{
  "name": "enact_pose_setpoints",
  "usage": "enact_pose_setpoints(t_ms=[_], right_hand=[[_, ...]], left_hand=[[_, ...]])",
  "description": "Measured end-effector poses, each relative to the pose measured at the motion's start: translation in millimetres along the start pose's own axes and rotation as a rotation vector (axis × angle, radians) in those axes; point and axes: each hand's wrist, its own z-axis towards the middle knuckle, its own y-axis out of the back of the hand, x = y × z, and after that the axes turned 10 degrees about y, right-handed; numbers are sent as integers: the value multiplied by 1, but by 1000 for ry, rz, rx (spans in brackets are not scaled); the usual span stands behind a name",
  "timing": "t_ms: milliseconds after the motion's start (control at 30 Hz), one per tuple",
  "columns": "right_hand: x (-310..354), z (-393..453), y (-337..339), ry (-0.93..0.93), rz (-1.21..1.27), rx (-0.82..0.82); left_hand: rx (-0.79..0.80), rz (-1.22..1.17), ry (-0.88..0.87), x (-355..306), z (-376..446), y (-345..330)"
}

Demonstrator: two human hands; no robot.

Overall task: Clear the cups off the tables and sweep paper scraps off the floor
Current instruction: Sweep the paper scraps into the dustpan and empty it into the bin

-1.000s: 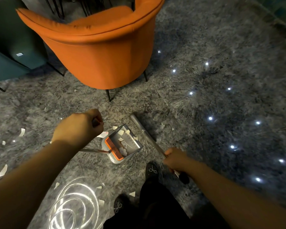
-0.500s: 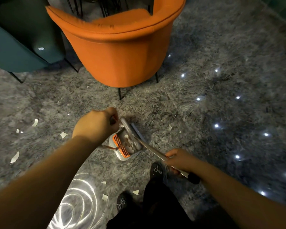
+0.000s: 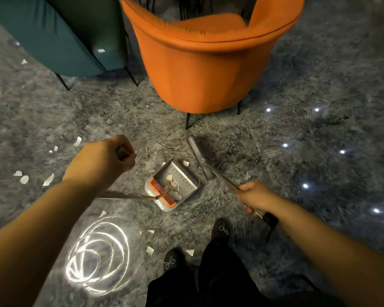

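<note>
White paper scraps (image 3: 173,185) lie beyond both hands' fingers (image 3: 125,155).

Orange tub armchair (image 3: 208,69), far centre, on thin dark legs. Teal chair (image 3: 53,38), far left, just beside it. Grey shaggy carpet (image 3: 319,96) throughout. Coiled glowing light strand (image 3: 98,260), near left. Scattered white light points (image 3: 285,145), right.

A single wide-angle head camera looks steeply down at the grey floor (image 3: 319,63) from standing height, facing an orange chair (image 3: 208,74); the wearer's forearms and shoes fill the lower frame.
</note>
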Motion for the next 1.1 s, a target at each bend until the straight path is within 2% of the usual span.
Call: enact_pose_setpoints(t_ms=[267, 533, 800, 1100], right_hand=[[32, 29, -20, -30, -111, 19], [48, 49, -45, -41, -225, 44], [69, 66, -77, 31, -447, 218], [74, 21, -132, 103, -573, 381]], left_hand=[[-37, 64, 92, 64, -10, 28], [18, 126, 162, 98, 0, 17], [15, 153, 146, 114, 12, 8], [9, 158, 107, 135, 0, 4]])
